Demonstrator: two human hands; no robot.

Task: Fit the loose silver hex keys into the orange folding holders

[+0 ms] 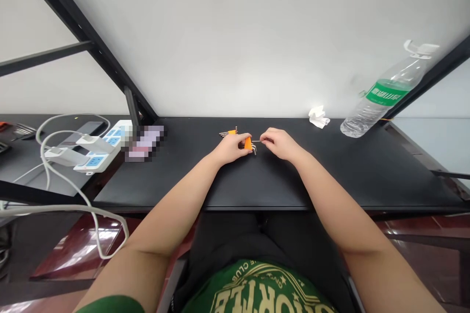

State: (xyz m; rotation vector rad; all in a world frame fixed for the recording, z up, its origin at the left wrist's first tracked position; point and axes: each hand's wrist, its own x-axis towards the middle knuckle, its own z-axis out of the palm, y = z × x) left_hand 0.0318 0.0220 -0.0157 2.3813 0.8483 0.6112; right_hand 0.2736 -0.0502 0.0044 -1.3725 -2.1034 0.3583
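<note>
An orange holder (248, 144) with several metal hex keys in it is gripped by my left hand (232, 148), above the middle of the black table. Bent ends of hex keys (254, 149) stick out of its right side. My right hand (279, 143) pinches the end of a thin metal hex key (257, 142) that reaches across to the holder. Whether this key is inside the holder or just beside it, I cannot tell. Just behind my left hand lies a second orange holder (232, 132) with more hex keys.
A large clear bottle (382, 93) with a green label stands at the right, near a crumpled white tissue (318, 117). At the left are a pixelated pinkish item (145, 143), a white power strip (105, 146) and loose white cables (79, 190). Black metal frame bars (95, 51) rise on both sides.
</note>
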